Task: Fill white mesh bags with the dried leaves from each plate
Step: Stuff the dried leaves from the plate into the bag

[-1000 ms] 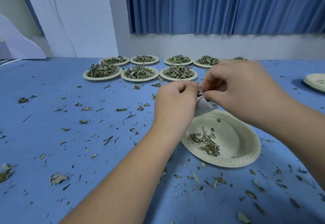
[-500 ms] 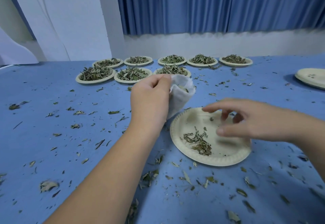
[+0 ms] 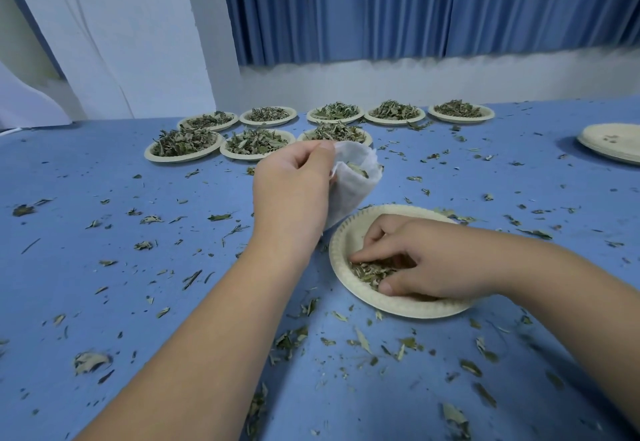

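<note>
Right hand (image 3: 415,260) is down in the near paper plate (image 3: 398,306), palm down, wrist coming in from 4 o'clock. Its fingers and thumb are curled round the small heap of dried leaves (image 3: 370,272) at the plate's 8 o'clock, pinching it together. Left hand (image 3: 291,191) is raised at the plate's 11 o'clock, forearm running up from 7 o'clock. Thumb and fingers grip the white mesh bag (image 3: 353,180) by its upper edge, so the mouth gapes toward 2 o'clock and the body hangs against the palm. A few leaves show inside the mouth. The bag looks soft, limp and near weightless. It will likely collapse unless held at the rim, so the rim seems the right place to hold. The leaves look dry, light and brittle. They probably crumble or spill under a hard squeeze, and a loose gathered pinch from both sides of the heap should suit them. Scattered leaf bits (image 3: 291,340) over the blue table (image 3: 104,267) suggest they shed readily. At 12 o'clock, well apart, stand eight heaped plates (image 3: 183,142). A stack of empty plates (image 3: 613,142) sits at 2 o'clock. Judging by this, the near plate is almost cleared and most of the task lies ahead.
</note>
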The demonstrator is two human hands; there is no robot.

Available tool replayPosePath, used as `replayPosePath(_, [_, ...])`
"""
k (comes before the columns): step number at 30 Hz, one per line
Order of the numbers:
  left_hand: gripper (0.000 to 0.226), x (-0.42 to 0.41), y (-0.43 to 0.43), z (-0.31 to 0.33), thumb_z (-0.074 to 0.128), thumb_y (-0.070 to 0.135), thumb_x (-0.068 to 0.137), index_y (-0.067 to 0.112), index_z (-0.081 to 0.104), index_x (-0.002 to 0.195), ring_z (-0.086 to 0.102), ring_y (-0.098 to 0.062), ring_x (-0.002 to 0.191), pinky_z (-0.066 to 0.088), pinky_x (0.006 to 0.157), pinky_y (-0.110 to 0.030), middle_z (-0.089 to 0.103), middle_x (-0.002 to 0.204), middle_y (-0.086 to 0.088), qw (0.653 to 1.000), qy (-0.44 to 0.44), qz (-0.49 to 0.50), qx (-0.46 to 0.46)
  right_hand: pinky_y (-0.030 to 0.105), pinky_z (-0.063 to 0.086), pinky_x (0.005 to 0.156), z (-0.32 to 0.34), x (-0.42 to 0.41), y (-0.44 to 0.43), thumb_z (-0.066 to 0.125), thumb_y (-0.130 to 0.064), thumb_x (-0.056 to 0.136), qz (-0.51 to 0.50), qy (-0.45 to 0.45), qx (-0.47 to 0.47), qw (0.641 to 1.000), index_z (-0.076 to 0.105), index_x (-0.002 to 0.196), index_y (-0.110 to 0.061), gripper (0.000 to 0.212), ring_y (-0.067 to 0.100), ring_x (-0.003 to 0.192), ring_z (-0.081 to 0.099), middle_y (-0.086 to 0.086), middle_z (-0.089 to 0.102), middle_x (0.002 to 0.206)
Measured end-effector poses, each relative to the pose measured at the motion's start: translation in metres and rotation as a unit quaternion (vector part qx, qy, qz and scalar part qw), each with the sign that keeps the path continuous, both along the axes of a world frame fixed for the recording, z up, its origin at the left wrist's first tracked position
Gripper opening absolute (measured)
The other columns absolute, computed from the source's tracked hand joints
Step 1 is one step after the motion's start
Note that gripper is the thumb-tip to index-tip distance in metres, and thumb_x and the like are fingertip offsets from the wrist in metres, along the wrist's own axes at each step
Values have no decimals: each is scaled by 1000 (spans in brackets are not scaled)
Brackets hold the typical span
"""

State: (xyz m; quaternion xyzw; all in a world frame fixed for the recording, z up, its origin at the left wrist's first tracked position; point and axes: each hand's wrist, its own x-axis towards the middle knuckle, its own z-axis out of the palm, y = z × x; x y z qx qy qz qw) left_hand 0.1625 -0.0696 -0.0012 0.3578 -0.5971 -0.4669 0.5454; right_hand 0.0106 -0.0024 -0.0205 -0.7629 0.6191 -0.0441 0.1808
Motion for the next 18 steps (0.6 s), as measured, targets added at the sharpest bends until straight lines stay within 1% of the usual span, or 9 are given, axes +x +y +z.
replayPosePath(3, [38, 0, 0, 0, 58, 20, 94, 34, 72, 61, 37, -9, 48, 32, 55, -29, 44, 50, 13, 1000, -1, -1, -1, 13, 38, 79, -4, 5, 1, 63, -32, 90, -10, -16, -33, 999, 56, 130, -39, 41, -7, 87, 45, -26, 44, 107])
replayPosePath(5, [40, 0, 0, 0, 58, 19, 94, 34, 72, 60, 37, -7, 47, 32, 54, -29, 44, 49, 14, 1000, -1, -2, -3, 10, 36, 71, -5, 8, 0, 63, -30, 90, -8, -11, -60, 998, 60, 126, -36, 36, -5, 79, 46, -22, 48, 101])
replayPosePath(7, [39, 0, -1, 0, 58, 18, 94, 32, 71, 60, 36, -8, 47, 31, 54, -28, 43, 50, 14, 1000, 1, -2, -5, 9, 33, 66, -5, 12, -1, 63, -30, 90, 4, 5, -86, 996, 66, 119, -33, 29, -6, 76, 44, -17, 51, 98])
replayPosePath(8, [39, -1, -1, 0, 58, 18, 94, 31, 71, 60, 36, -8, 48, 31, 54, -28, 43, 50, 13, 1000, 0, -2, -5, 10, 32, 66, -4, 13, -1, 63, -30, 90, 10, 16, -97, 995, 70, 115, -30, 25, -5, 75, 44, -16, 52, 97])
replayPosePath(10, [38, -1, -1, -1, 58, 18, 94, 29, 71, 60, 36, -9, 48, 30, 54, -28, 43, 50, 13, 1000, 1, 1, -5, 18, 36, 69, -3, 17, 0, 61, -32, 91, 20, 47, -112, 992, 74, 102, -22, 19, 2, 75, 44, -11, 54, 94])
replayPosePath(12, [37, -1, -2, -1, 58, 17, 94, 26, 69, 60, 36, -10, 49, 30, 54, -28, 43, 51, 12, 1000, 4, 2, -6, 26, 40, 73, -2, 21, 1, 58, -32, 92, 24, 71, -122, 990, 73, 94, -17, 21, 8, 78, 47, -7, 57, 92])
replayPosePath(14, [37, -1, -1, -1, 58, 17, 94, 27, 70, 60, 36, -9, 48, 30, 54, -28, 42, 50, 12, 1000, 5, 0, -6, 29, 42, 74, -2, 24, 2, 57, -31, 93, 21, 77, -132, 988, 73, 94, -15, 23, 10, 81, 51, -6, 59, 93])
replayPosePath(16, [38, -1, -1, -1, 58, 17, 94, 28, 71, 60, 36, -9, 48, 30, 53, -28, 43, 50, 12, 1000, 4, -3, -8, 29, 42, 73, -2, 24, 4, 55, -29, 93, 15, 72, -142, 987, 72, 95, -15, 23, 11, 80, 52, -4, 61, 92])
replayPosePath(18, [40, 0, -1, -1, 58, 17, 94, 31, 71, 60, 37, -8, 48, 30, 54, -28, 44, 50, 13, 1000, 3, -4, -10, 28, 43, 73, -4, 23, 5, 54, -27, 93, 10, 53, -149, 987, 73, 95, -17, 21, 8, 77, 50, -7, 59, 87])
